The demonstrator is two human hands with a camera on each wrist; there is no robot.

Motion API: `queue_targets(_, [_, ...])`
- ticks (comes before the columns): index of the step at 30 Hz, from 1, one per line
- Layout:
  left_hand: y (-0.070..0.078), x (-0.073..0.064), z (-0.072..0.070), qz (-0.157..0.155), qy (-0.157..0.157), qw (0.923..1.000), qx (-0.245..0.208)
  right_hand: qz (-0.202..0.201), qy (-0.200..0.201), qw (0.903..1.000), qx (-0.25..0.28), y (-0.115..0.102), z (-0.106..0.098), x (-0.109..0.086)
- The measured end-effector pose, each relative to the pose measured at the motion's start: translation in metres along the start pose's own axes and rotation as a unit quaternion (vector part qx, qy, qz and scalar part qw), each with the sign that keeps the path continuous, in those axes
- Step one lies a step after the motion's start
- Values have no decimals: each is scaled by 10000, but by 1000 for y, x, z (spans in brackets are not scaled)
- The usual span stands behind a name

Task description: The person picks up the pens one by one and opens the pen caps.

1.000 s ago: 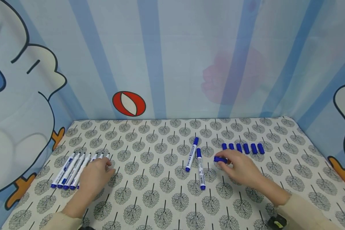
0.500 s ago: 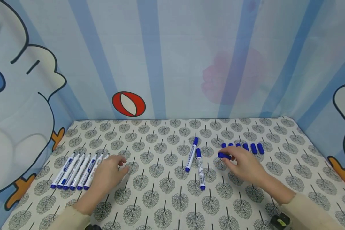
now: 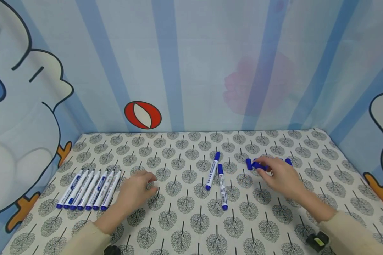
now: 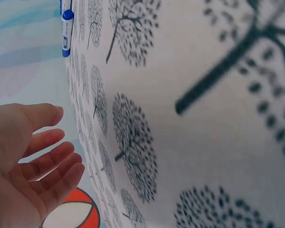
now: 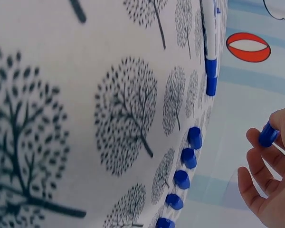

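My right hand [image 3: 282, 179] pinches a blue marker cap [image 3: 260, 166] between thumb and index finger, just above the row of loose caps. In the right wrist view the same cap [image 5: 268, 134] sits at the fingertips, raised off the cloth. One loose cap [image 3: 249, 164] lies left of it; others are partly hidden behind the hand. My left hand [image 3: 135, 191] hovers with relaxed, slightly bent fingers and holds nothing; in the left wrist view its fingers [image 4: 57, 159] are apart. Left of it, several uncapped white markers [image 3: 97, 189] lie side by side, tips away from me.
Two capped markers, one farther back [image 3: 212, 171] and one nearer [image 3: 222, 187], lie mid-table between the hands. Several blue caps [image 5: 182, 179] line up in the right wrist view. A tree-patterned cloth [image 3: 178, 226] covers the table; a striped curtain [image 3: 198, 71] stands behind.
My left hand has moved right, away from the uncapped markers, uncovering the rightmost one. My right hand has carried the cap rightward and back to the cap row.
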State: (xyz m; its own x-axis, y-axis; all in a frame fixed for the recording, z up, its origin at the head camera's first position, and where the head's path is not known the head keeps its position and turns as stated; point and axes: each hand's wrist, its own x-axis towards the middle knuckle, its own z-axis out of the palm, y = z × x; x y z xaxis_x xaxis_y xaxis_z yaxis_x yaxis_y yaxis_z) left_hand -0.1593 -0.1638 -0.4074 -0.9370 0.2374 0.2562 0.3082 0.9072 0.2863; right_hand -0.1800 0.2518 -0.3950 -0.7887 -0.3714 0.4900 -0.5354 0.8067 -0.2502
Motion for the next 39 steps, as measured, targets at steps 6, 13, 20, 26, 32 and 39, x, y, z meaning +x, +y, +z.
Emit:
queue_targets(6, [12, 5, 4, 253, -219, 9992, -216, 318, -226, 9992, 5, 10, -5, 1])
queue_targets(13, [26, 10, 13, 527, -320, 9980, -170, 607, -248, 9975, -263, 26, -9, 1])
queue_targets(20, [41, 15, 17, 892, -178, 9958, -99, 842, -342, 9954, -312, 42, -13, 1])
queue_targets(26, [52, 22, 22, 997, -319, 9944, -109, 1120, -525, 9920, -266, 56, -18, 0])
queue_targets(32, [61, 29, 29, 1257, -203, 9917, -160, 1317, -507, 9890, -444, 71, -20, -5])
queue_targets(39, [70, 39, 39, 1393, -175, 9899, -197, 1649, -662, 9837, -275, 83, -22, -9])
